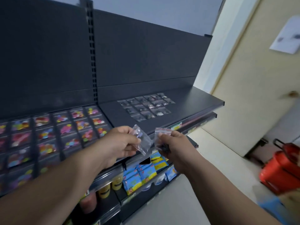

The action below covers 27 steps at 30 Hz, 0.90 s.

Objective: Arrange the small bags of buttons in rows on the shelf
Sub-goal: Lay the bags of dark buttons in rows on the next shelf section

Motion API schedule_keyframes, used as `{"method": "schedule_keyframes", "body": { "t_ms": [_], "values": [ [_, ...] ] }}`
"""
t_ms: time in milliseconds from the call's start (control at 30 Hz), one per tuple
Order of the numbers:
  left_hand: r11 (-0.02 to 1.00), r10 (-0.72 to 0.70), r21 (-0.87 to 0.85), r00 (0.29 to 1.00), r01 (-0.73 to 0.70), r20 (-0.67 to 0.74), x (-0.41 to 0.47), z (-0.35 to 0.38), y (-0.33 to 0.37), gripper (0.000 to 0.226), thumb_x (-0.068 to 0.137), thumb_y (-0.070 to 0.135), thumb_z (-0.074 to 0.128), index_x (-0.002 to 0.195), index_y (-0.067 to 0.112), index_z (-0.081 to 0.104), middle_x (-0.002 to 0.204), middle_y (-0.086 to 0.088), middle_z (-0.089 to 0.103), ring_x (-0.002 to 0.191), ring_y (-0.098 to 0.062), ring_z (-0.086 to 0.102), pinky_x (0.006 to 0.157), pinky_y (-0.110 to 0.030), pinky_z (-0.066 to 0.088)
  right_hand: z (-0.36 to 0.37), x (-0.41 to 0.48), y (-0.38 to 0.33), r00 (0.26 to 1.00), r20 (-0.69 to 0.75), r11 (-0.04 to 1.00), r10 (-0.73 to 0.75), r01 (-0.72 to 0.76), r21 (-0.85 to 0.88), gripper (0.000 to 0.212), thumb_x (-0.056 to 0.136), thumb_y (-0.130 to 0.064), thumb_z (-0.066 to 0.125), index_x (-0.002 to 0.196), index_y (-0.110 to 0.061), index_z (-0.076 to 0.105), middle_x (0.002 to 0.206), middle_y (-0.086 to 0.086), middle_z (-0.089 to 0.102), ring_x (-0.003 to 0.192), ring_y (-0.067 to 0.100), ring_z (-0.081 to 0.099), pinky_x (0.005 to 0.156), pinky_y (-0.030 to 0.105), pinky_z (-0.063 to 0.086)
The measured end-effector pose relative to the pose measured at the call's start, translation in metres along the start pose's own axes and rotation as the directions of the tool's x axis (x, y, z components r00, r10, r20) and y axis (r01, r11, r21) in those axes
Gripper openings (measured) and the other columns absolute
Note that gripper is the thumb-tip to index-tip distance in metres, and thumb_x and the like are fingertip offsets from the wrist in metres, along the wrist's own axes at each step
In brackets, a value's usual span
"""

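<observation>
1. Two clear bags are in your hands, one each. Your left hand (123, 142) pinches a small bag (143, 141) that hangs tilted, its long axis slanting down and away from your thumb. Your right hand (172, 143) pinches a second bag (160, 140) by its red-striped top, dark buttons bunched at the bottom.
2. Use the grid of bags (146, 107) already laid flat on the shelf (194, 98) as your landmark: it lies beyond and above both hands, well apart from them.
3. Both hands sit just short of the shelf's front edge, below the grid's near row. Your right hand looks slightly nearer the grid's near right corner, where the front row seems to have room.
4. I judge the reach goes forward and up, then you lay the bag flat, edges square to its neighbours.
</observation>
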<state>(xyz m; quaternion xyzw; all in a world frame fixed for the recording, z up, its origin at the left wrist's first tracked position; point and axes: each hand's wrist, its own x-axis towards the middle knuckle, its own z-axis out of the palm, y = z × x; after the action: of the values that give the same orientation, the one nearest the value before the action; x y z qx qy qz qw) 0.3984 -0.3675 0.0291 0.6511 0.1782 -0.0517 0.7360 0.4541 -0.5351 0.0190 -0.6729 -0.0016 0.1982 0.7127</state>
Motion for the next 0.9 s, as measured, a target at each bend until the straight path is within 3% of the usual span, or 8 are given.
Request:
{"method": "schedule_keyframes", "body": {
  "t_ms": [167,267,367,500,667,767,833,900],
  "values": [
    [1.0,-0.023,-0.007,0.995,0.024,0.101,0.05,0.023,0.018,0.013,0.086,-0.006,0.057,0.088,0.007,0.059,0.072,-0.012,0.063,0.056,-0.019,0.061,0.05,-0.027,0.055,-0.008,0.039,-0.019,0.989,0.144,0.995,-0.035,0.047,-0.084,0.024,0.084,-0.007,0.065,0.107,-0.001,0.061,0.077,0.006,0.064,0.058,0.012,0.058,0.058,0.023,0.049],
    [1.0,0.0,-0.031,0.995,0.003,0.098,0.085,0.029,0.03,0.014,0.086,-0.007,0.057,0.091,0.006,0.058,0.066,-0.01,0.064,0.052,-0.017,0.06,0.051,-0.026,0.055,-0.01,0.07,-0.031,0.99,0.134,0.986,-0.053,0.074,-0.152,0.022,0.08,0.004,0.066,0.101,-0.002,0.062,0.069,0.003,0.063,0.052,0.011,0.055,0.058,0.024,0.047],
    [0.998,-0.003,-0.06,0.998,0.007,0.064,0.119,0.03,0.039,0.015,0.086,-0.006,0.057,0.088,0.009,0.057,0.054,-0.005,0.062,0.046,-0.014,0.058,0.052,-0.024,0.054,-0.011,0.101,-0.041,0.992,0.115,0.986,-0.049,0.067,-0.151,0.022,0.079,0.006,0.064,0.098,-0.005,0.064,0.074,0.006,0.064,0.053,0.012,0.056,0.056,0.023,0.046],
    [0.999,0.013,-0.041,0.999,-0.012,0.042,0.159,0.03,0.047,0.016,0.084,-0.005,0.061,0.094,0.007,0.057,0.058,-0.006,0.065,0.048,-0.013,0.06,0.049,-0.024,0.053,-0.017,0.137,-0.051,0.994,0.102,0.988,-0.044,0.058,-0.142,0.022,0.079,0.008,0.063,0.094,-0.009,0.065,0.074,0.006,0.066,0.056,0.014,0.055,0.056,0.023,0.046],
    [0.99,0.065,0.127,0.996,-0.056,-0.067,0.194,0.033,0.047,0.014,0.085,-0.002,0.062,0.089,0.009,0.056,0.072,-0.008,0.064,0.057,-0.017,0.06,0.06,-0.031,0.053,-0.041,0.175,-0.058,0.998,0.058,0.979,-0.011,0.022,-0.203,0.022,0.079,0.009,0.061,0.088,-0.011,0.065,0.071,0.005,0.063,0.053,0.012,0.056,0.052,0.021,0.044],
    [0.962,0.14,0.252,0.981,-0.103,-0.133,0.216,0.037,0.045,0.012,0.087,0.002,0.06,0.086,0.013,0.056,0.076,-0.007,0.062,0.061,-0.015,0.059,0.054,-0.023,0.049,-0.074,0.206,-0.064,1.0,-0.015,0.965,-0.005,0.0,-0.263,0.02,0.079,0.007,0.062,0.093,-0.006,0.064,0.072,0.007,0.062,0.052,0.011,0.056,0.053,0.021,0.045],
    [0.927,0.198,0.347,0.97,-0.139,-0.139,0.23,0.044,0.042,0.013,0.088,0.005,0.06,0.084,0.018,0.056,0.075,-0.004,0.062,0.059,-0.011,0.058,0.053,-0.02,0.047,-0.097,0.228,-0.07,0.999,-0.047,0.956,-0.004,-0.01,-0.293,0.018,0.079,0.008,0.062,0.089,-0.007,0.062,0.069,0.007,0.059,0.052,0.012,0.054,0.052,0.021,0.044],
    [0.865,0.256,0.472,0.959,-0.171,-0.123,0.244,0.056,0.036,0.016,0.087,0.013,0.061,0.081,0.027,0.057,0.073,0.005,0.065,0.063,-0.009,0.061,0.063,-0.025,0.049,-0.118,0.253,-0.075,0.999,-0.039,0.955,0.001,-0.012,-0.296,0.017,0.079,0.008,0.062,0.087,-0.007,0.06,0.068,0.008,0.057,0.054,0.013,0.053,0.052,0.021,0.045]
  ]
}}
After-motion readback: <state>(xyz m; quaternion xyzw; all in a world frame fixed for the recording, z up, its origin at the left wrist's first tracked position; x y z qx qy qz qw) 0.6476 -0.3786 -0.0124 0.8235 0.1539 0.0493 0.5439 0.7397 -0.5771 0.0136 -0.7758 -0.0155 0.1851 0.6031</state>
